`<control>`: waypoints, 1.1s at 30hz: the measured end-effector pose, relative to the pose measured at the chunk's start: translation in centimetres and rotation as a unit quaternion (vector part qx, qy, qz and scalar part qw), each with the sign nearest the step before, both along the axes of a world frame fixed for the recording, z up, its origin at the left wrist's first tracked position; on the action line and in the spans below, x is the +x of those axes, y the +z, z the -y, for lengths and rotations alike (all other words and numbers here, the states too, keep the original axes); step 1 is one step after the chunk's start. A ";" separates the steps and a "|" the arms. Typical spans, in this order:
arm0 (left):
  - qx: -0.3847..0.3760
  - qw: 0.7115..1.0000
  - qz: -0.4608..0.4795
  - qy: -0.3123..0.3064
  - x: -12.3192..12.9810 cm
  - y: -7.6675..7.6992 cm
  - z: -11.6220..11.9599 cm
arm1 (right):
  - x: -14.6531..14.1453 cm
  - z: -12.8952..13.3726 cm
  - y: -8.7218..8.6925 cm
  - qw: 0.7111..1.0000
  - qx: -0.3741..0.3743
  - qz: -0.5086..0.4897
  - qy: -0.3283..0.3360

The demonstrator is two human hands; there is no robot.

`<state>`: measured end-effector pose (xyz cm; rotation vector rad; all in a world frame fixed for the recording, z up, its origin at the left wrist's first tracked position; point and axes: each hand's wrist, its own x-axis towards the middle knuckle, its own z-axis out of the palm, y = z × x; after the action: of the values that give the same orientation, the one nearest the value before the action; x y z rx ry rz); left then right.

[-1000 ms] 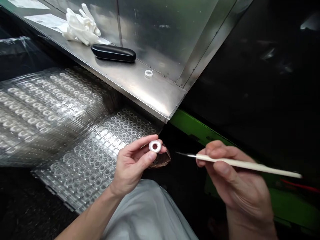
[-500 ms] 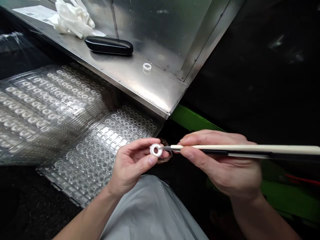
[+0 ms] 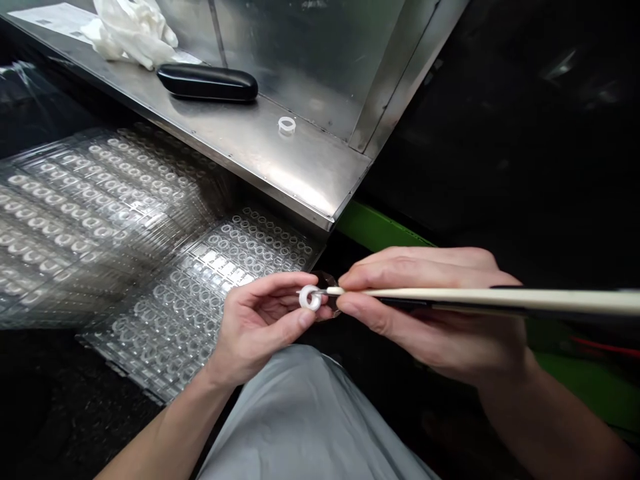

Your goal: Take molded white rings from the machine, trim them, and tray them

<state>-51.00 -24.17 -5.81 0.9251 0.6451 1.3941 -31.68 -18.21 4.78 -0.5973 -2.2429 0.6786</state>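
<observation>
My left hand [image 3: 265, 320] pinches a small white plastic ring [image 3: 309, 298] between thumb and fingertips, its hole turned towards me. In my right hand [image 3: 430, 307] is a slim craft knife [image 3: 475, 294] with a long off-white and black handle, held level. Its thin metal tip reaches the right side of the ring at the hole; whether it touches the inner wall I cannot tell. A second, paler ring [image 3: 287, 126] lies on the metal bench [image 3: 295, 173] beyond my hands.
Clear plastic trays [image 3: 200, 293] full of rings stand at the left, with a taller stack [image 3: 95, 207] beside them. On the bench are a black case [image 3: 207, 83], crumpled white gloves [image 3: 133, 33] and a printed sheet [image 3: 47, 19]. A green machine edge [image 3: 385, 227] runs at right.
My right hand has moved left, closer to the ring, and the knife tip reaches further across the hole. My left hand still holds the ring. The whole view has shifted slightly.
</observation>
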 end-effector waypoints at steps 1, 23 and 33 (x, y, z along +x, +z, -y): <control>0.001 1.000 -0.004 0.000 0.0 0.1 0.0 | 0.1 0.0 0.0 1.000 0.003 0.001 0.004; 0.051 0.999 -0.017 0.011 2.6 -0.9 -1.3 | 3.9 4.4 -4.4 0.830 -0.264 -0.387 -0.303; 0.042 0.998 0.051 -0.021 3.1 0.8 -1.8 | 13.7 3.9 -13.7 0.874 -0.293 0.091 -0.377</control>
<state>-47.90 -22.33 -4.97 0.9214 0.4912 1.4305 -17.98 -22.08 -8.89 -1.7759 -1.6947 0.8914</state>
